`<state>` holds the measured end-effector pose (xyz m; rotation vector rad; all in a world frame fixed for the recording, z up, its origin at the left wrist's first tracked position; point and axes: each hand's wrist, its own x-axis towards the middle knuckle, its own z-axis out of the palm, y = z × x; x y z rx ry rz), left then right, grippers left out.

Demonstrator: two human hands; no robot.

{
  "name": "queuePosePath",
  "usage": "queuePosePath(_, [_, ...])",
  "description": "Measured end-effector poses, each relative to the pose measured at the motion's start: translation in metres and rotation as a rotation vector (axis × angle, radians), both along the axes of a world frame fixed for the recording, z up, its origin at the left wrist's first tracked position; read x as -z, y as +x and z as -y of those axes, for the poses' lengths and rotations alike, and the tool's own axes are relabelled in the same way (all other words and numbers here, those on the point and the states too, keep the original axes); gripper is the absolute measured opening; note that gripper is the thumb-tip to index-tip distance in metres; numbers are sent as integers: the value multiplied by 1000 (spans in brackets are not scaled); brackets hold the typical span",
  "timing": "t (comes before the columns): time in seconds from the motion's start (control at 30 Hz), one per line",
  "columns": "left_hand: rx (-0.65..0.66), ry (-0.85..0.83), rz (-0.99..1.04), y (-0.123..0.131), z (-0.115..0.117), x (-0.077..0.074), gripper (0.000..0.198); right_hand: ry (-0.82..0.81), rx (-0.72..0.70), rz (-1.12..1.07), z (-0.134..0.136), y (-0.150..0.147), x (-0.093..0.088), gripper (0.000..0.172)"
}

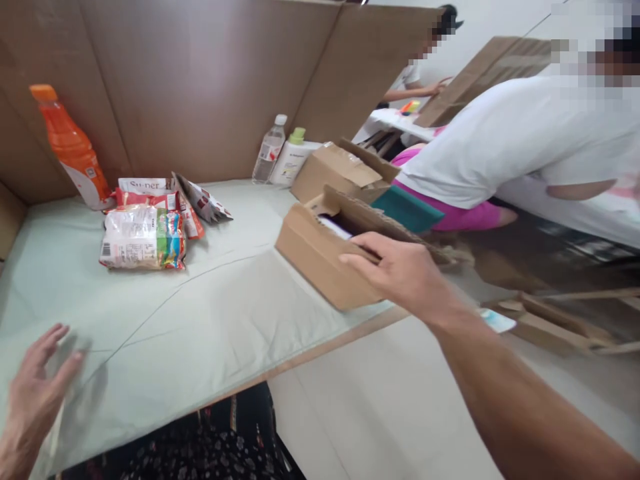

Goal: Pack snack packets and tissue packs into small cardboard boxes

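Note:
My right hand (383,263) grips the near wall of an open cardboard box (325,260), its thumb outside and its fingers over the rim. Something white shows inside that box, too covered to name. Over the left front of the table, my left hand (45,377) hovers with fingers apart and nothing in it. Beyond it lie several food packets, with a clear and green snack bag (143,237) in front. A dark teal flat piece (407,208) sticks out behind the box.
An orange drink bottle (75,150) leans against the cardboard partition (210,87). A clear water bottle (270,150) and a white bottle with green cap (291,159) stand beside a second cardboard box (337,170). A person in a white shirt (510,140) sits to the right; another is farther back.

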<state>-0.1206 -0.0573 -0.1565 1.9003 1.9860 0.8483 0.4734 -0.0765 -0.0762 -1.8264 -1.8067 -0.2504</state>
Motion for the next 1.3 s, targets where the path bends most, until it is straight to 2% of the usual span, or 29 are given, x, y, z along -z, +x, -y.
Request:
queuePosePath(0.03, [49,2,8,10,-3,-1,47,-5,-58,3,4,-21,-7,18])
queuePosePath(0.1, [235,42,46,32,-7,-5,55,-6,-244,17,10,-62,-21,13])
queuePosePath(0.17, [422,64,111,52,-7,-8,76,-29,-460,37,14,-99,-34,10])
queuePosePath(0.27, [623,23,245,70,-6,-6,114,-111,-735,42,18,-143,-48,17])
queuePosePath(0.33, [716,-50,358,74,-6,-1,130,-191,-869,-1,20,-162,-55,23])
queuePosePath(0.47, [817,-215,543,76,-10,7,141,-477,-1112,-212,10,-176,-66,39])
queuePosePath(0.53, [828,-211,556,79,-12,8,143,-553,-1114,-271,-1,-174,-67,39])
queuePosePath(0.63, [840,-183,541,83,-13,9,138,-527,-973,-132,-15,-169,-62,26])
queuePosePath(0.67, [850,-169,544,85,-13,9,136,-540,-957,-45,-17,-169,-59,30])
queuePosePath(0.77, [876,-104,570,88,-12,11,129,-641,-970,200,-19,-174,-50,59])
queuePosePath(0.83, [881,-65,584,89,-10,12,128,-670,-920,298,-16,-182,-46,72])
queuePosePath(0.97, [870,-44,604,91,-7,15,128,-710,-781,387,-11,-204,-39,73])
queuePosePath(1.07, [858,-53,603,89,-7,15,122,-699,-742,363,-9,-210,-35,67])
queuePosePath(1.13, [859,-57,597,88,-7,15,117,-636,-750,282,-8,-207,-37,62])
queuePosePath(1.3, [887,-123,616,87,-5,12,118,-442,-815,35,-6,-186,-61,52])
